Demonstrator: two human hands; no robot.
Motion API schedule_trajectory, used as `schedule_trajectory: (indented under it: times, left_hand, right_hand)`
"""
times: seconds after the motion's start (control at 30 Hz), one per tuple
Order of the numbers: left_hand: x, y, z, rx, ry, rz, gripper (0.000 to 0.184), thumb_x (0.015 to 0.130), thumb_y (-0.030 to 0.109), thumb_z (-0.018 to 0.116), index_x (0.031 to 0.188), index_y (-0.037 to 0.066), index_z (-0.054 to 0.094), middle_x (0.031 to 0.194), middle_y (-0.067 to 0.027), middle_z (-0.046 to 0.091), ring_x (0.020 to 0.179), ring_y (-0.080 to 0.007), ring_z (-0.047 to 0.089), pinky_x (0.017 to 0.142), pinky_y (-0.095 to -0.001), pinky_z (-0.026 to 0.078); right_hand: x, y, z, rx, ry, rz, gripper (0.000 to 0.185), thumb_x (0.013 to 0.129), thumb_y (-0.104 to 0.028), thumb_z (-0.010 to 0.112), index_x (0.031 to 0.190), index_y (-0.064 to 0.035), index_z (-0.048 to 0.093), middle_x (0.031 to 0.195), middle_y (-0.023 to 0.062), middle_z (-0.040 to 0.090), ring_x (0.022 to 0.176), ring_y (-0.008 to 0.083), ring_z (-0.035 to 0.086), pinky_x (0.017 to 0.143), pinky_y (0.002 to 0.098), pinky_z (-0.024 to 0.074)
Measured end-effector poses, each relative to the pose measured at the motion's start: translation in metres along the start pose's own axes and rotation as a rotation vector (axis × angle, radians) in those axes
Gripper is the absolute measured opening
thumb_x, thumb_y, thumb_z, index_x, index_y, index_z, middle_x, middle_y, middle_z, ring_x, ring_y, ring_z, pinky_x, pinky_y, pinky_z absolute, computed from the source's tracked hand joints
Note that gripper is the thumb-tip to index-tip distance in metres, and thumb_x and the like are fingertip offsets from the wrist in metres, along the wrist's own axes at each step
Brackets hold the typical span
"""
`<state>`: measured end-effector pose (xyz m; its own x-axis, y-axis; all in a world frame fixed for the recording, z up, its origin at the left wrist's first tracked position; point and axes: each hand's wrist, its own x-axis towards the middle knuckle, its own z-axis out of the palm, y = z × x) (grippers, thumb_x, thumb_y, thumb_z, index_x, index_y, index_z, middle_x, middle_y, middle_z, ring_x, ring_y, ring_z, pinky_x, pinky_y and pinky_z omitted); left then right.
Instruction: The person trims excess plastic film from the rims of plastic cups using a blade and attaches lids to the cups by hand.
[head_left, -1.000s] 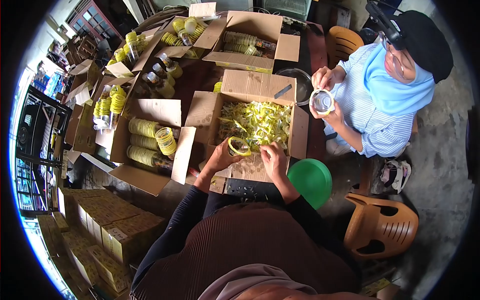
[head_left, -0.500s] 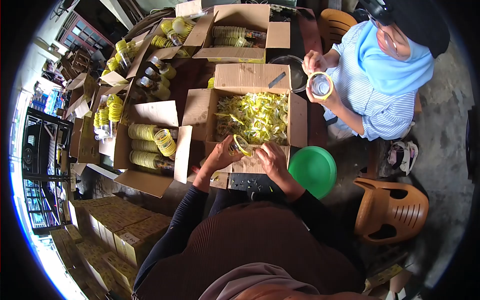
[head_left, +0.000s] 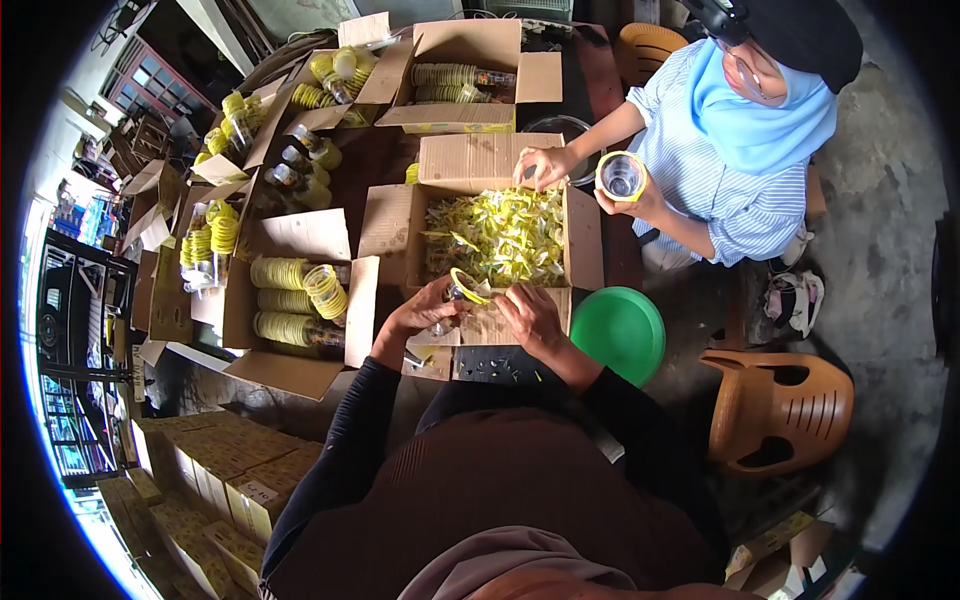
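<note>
My left hand (head_left: 425, 306) is wrapped round a clear plastic cup with a yellow rim (head_left: 469, 287), tilted toward the right. Close to that rim, my right hand (head_left: 530, 318) has its fingers pinched together; whatever they hold is too small to make out. Both hands are over the near flap of an open cardboard box (head_left: 478, 160), which is filled with yellow and whitish scraps (head_left: 500, 235). Dark and pale bits lie on the black surface just below the box.
A co-worker (head_left: 745, 150) at the right holds another yellow-rimmed cup (head_left: 621, 177) and reaches over the box. A green basin (head_left: 620, 335) is right of my right hand. Boxes of stacked yellow-rimmed cups (head_left: 283, 272) stand left and behind. An orange chair (head_left: 780, 410) stands lower right.
The co-worker's one hand has moved left from their cup to above the scraps. My hands remain close together at the cup's rim, and the view has shifted slightly.
</note>
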<state>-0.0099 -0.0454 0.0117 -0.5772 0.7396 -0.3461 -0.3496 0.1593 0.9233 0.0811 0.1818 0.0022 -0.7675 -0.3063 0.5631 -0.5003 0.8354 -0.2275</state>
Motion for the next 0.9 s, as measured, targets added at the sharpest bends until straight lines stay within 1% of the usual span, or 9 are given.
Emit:
schedule_trajectory:
  times: [0.07, 0.13, 0.27, 0.3, 0.33, 0.4, 0.53, 0.73, 0.9]
  left_hand:
    - [0.001, -0.001, 0.000, -0.046, -0.009, 0.056, 0.065, 0.073, 0.031, 0.084, 0.122, 0.002, 0.052, 0.099, -0.0042, 0.064, 0.085, -0.0116, 0.057, 0.075, -0.0294, 0.049]
    - [0.001, 0.004, 0.004, 0.421, 0.077, 0.116, 0.067, 0.071, 0.029, 0.085, 0.123, 0.003, 0.051, 0.099, -0.0041, 0.064, 0.086, -0.0139, 0.059, 0.077, -0.0312, 0.049]
    - [0.007, -0.009, -0.004, 0.646, 0.164, 0.227, 0.061, 0.071, 0.013, 0.083, 0.122, 0.004, 0.052, 0.100, -0.0030, 0.064, 0.089, -0.0121, 0.058, 0.077, -0.0295, 0.049]
    - [0.008, -0.008, -0.003, 0.528, 0.137, 0.361, 0.057, 0.073, 0.012, 0.081, 0.122, 0.006, 0.052, 0.095, -0.0052, 0.066, 0.082, -0.0107, 0.060, 0.071, -0.0277, 0.051]
    - [0.004, -0.006, -0.012, 0.053, -0.056, 0.165, 0.055, 0.074, 0.012, 0.080, 0.121, 0.004, 0.052, 0.091, -0.0072, 0.067, 0.073, -0.0095, 0.062, 0.063, -0.0255, 0.051]
    - [-0.001, 0.006, -0.017, 0.306, -0.036, 0.116, 0.051, 0.075, 0.013, 0.079, 0.117, 0.002, 0.053, 0.085, -0.0079, 0.067, 0.065, -0.0100, 0.063, 0.054, -0.0244, 0.051]
    - [-0.018, 0.022, -0.021, -0.193, -0.101, -0.018, 0.044, 0.075, 0.014, 0.078, 0.109, 0.002, 0.052, 0.084, -0.0072, 0.065, 0.066, -0.0148, 0.063, 0.051, -0.0279, 0.051]
    - [0.018, -0.006, -0.044, 0.263, -0.070, 0.358, 0.053, 0.075, 0.017, 0.080, 0.114, 0.002, 0.047, 0.081, -0.0054, 0.065, 0.072, -0.0116, 0.064, 0.059, -0.0279, 0.052]
    - [0.002, 0.016, -0.051, -0.004, -0.214, 0.135, 0.053, 0.076, 0.018, 0.079, 0.116, 0.002, 0.048, 0.080, -0.0048, 0.064, 0.067, -0.0117, 0.063, 0.057, -0.0274, 0.052]
  right_hand:
    - [0.000, -0.002, 0.005, 0.013, 0.022, -0.006, 0.018, 0.070, -0.007, 0.064, 0.088, -0.0053, 0.062, 0.089, 0.0062, 0.053, 0.086, 0.0227, 0.056, 0.073, 0.0371, 0.0472]
    - [0.001, -0.005, 0.010, 0.147, -0.066, 0.169, 0.020, 0.066, -0.003, 0.065, 0.086, -0.0057, 0.061, 0.089, 0.0078, 0.053, 0.087, 0.0258, 0.057, 0.074, 0.0384, 0.0473]
    - [0.004, -0.014, 0.016, 0.157, -0.052, 0.272, 0.022, 0.063, 0.001, 0.064, 0.083, -0.0060, 0.060, 0.086, 0.0085, 0.053, 0.086, 0.0284, 0.056, 0.075, 0.0404, 0.0472]
    - [0.007, -0.015, 0.014, 0.095, -0.016, 0.169, 0.020, 0.065, 0.001, 0.063, 0.083, -0.0059, 0.060, 0.084, 0.0081, 0.053, 0.085, 0.0275, 0.055, 0.074, 0.0401, 0.0471]
    - [0.007, -0.012, 0.016, 0.038, 0.001, 0.054, 0.019, 0.067, 0.000, 0.062, 0.085, -0.0059, 0.061, 0.084, 0.0076, 0.053, 0.084, 0.0263, 0.056, 0.074, 0.0396, 0.0471]
    - [0.012, -0.011, 0.012, 0.002, 0.008, -0.052, 0.016, 0.071, -0.001, 0.061, 0.086, -0.0057, 0.063, 0.085, 0.0074, 0.053, 0.083, 0.0253, 0.056, 0.072, 0.0391, 0.0472]
    - [0.033, -0.010, 0.005, -0.026, -0.009, -0.116, 0.014, 0.074, -0.002, 0.062, 0.087, -0.0055, 0.064, 0.085, 0.0081, 0.054, 0.083, 0.0262, 0.056, 0.072, 0.0392, 0.0475]
    - [0.051, -0.018, 0.010, 0.143, -0.081, 0.272, 0.009, 0.077, -0.002, 0.061, 0.086, -0.0043, 0.064, 0.087, 0.0098, 0.055, 0.085, 0.0291, 0.057, 0.074, 0.0395, 0.0483]
    - [0.058, -0.018, 0.002, -0.089, -0.091, -0.143, 0.009, 0.078, -0.003, 0.062, 0.086, -0.0016, 0.062, 0.086, 0.0086, 0.055, 0.085, 0.0266, 0.057, 0.072, 0.0391, 0.0482]
